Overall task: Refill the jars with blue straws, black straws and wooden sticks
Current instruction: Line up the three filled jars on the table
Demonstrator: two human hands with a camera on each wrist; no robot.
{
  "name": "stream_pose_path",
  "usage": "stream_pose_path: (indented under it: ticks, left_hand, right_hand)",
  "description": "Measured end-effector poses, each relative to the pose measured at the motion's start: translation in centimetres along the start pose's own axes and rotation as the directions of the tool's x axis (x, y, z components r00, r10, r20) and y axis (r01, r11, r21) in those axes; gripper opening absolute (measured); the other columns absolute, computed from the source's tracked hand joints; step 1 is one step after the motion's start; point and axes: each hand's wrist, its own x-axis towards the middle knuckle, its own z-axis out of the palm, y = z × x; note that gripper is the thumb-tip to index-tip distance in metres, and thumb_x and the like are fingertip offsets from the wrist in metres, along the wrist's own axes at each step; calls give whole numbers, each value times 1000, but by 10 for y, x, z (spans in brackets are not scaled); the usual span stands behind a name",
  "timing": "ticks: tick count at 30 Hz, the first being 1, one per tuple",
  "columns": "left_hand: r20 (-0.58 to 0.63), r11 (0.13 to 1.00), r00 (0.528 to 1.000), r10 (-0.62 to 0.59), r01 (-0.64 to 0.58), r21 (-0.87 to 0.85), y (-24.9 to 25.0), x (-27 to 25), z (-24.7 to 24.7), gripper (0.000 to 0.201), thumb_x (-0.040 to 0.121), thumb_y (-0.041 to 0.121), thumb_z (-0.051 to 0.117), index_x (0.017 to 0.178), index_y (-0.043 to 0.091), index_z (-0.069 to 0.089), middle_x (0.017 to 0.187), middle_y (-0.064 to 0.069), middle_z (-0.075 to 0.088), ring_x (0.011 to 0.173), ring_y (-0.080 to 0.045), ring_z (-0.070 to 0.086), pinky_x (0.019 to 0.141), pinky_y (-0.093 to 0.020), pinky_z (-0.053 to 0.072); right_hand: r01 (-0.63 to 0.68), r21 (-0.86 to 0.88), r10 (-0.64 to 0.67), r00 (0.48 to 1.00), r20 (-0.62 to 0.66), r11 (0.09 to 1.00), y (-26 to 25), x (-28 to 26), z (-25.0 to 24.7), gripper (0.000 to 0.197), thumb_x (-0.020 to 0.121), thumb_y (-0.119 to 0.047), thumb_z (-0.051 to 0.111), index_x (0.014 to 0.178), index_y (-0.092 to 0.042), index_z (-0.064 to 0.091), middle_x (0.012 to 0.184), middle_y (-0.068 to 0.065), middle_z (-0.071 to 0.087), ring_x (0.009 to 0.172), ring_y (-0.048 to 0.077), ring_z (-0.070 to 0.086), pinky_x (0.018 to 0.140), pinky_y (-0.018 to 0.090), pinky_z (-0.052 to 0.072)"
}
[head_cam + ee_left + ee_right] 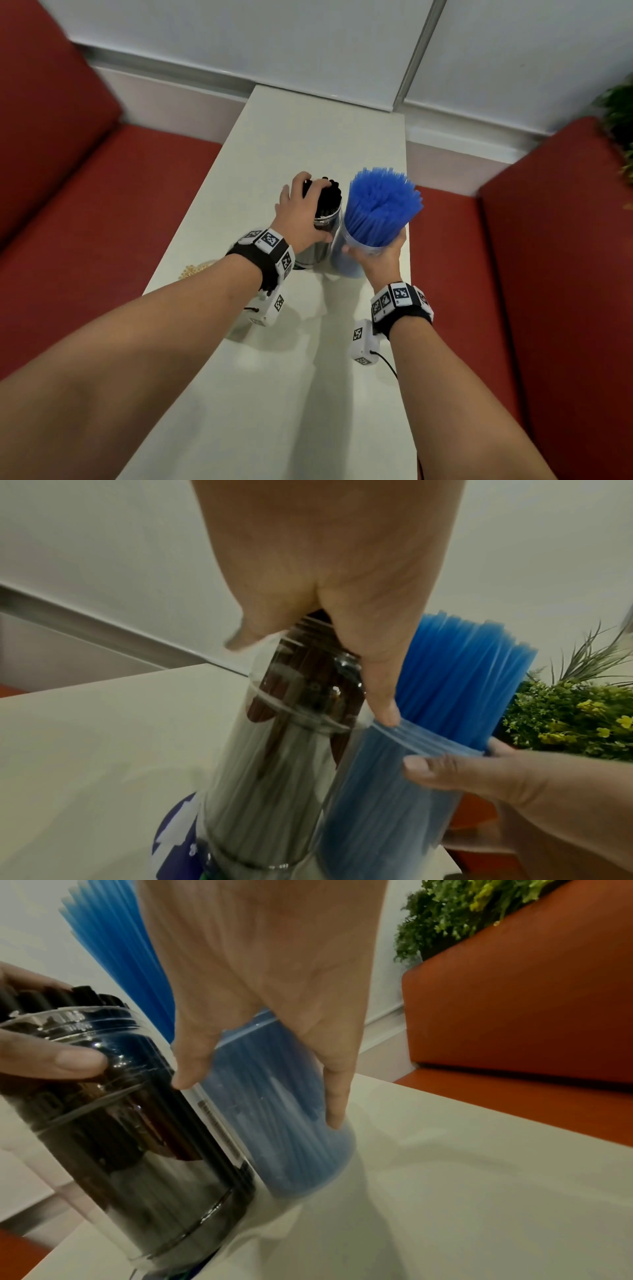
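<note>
Two clear jars stand side by side mid-table. My left hand (308, 205) grips the top of the jar of black straws (318, 246), fingers curled over the straw ends, thumb on its rim. In the left wrist view the left hand (308, 674) clasps that jar (274, 777). My right hand (373, 251) holds the jar of blue straws (346, 260) near its rim, and the blue straws (383, 202) fan out above. In the right wrist view the right hand (260, 1096) wraps the blue jar (284, 1137), beside the black jar (137, 1123). Wooden sticks (193, 270) peek out behind my left forearm.
The narrow white table (308, 137) runs to the white wall. Red sofa seats (120, 222) flank both long sides. A green plant (565, 718) stands at the far right. A blue-and-white printed thing (171, 831) lies at the black jar's foot.
</note>
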Motion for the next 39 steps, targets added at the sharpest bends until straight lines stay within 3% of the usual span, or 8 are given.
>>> stream_pose_path:
  ticks: [3, 6, 12, 17, 21, 25, 32, 39]
  left_hand:
    - [38, 997, 999, -12, 9, 78, 4, -8, -14, 120, 66, 56, 88, 158, 41, 13, 168, -6, -16, 147, -50, -29, 115, -73, -6]
    - [-3, 1000, 1000, 23, -23, -10, 3, -29, -41, 111, 69, 75, 75, 157, 46, 14, 167, 0, -24, 146, -42, -38, 115, -68, -13]
    - [-95, 976, 988, -120, 99, -196, -53, -79, -103, 33, 106, 35, 50, 136, 25, 58, 161, -13, 27, 156, -35, 6, 124, -45, 8]
    - [-3, 906, 941, -337, 324, -271, -125, -136, -126, 57, 94, -9, 40, 144, 16, 48, 143, -12, 54, 125, -28, 53, 89, -30, 41]
    - [379, 920, 879, -290, 365, -142, -153, -170, -114, 84, 86, -3, 66, 156, 28, 30, 154, -1, 42, 118, -28, 59, 94, -38, 54]
    - [447, 785, 865, -228, 435, -441, -156, -180, -90, 118, 57, 27, 93, 153, 45, 25, 138, 16, 51, 110, -16, 66, 78, -37, 63]
    - [365, 741, 907, -211, 392, -545, -162, -119, -91, 97, 78, 14, 88, 153, 38, 31, 142, 1, 54, 116, -27, 65, 85, -46, 62]
    - [354, 809, 918, -176, 340, -480, -165, -47, -99, 97, 83, 15, 84, 159, 32, 25, 148, -5, 49, 124, -31, 60, 91, -52, 60]
  right_hand:
    - [-155, 13, 154, 987, 55, 988, 2, -18, -3, 141, 68, -6, 91, 158, -26, -15, 165, 9, 17, 148, 27, 31, 119, 49, 32]
    - [-229, -45, 228, 973, -22, 972, 11, -55, -2, 131, 73, -8, 87, 160, -21, -10, 166, 15, 14, 150, 31, 24, 115, 42, 29]
    - [-288, -140, 316, 913, 257, 947, 22, -146, 36, 108, 81, -6, 79, 160, -25, 9, 157, 19, 33, 140, 33, 42, 107, 40, 42]
    - [-159, -143, 208, 861, 465, 977, 0, -198, 86, 112, 79, -10, 81, 161, -32, 7, 163, 7, 25, 142, 32, 38, 113, 50, 40]
    - [19, -112, 41, 858, 512, 994, -29, -214, 117, 105, 74, -8, 85, 157, -29, 24, 156, -3, 37, 142, 14, 39, 115, 34, 37]
    - [106, 2, -95, 876, 472, 994, -42, -209, 142, 78, 66, 9, 83, 118, -39, 50, 119, -19, 61, 103, -16, 59, 82, 6, 46]
    - [75, 8, -71, 900, 431, 997, -55, -163, 170, 80, 75, 12, 77, 137, -25, 41, 123, -9, 61, 101, -17, 58, 80, 4, 44]
    - [86, -80, -51, 928, 370, 993, -65, -96, 195, 88, 80, 10, 76, 152, -11, 28, 138, 11, 56, 116, 19, 57, 85, 11, 49]
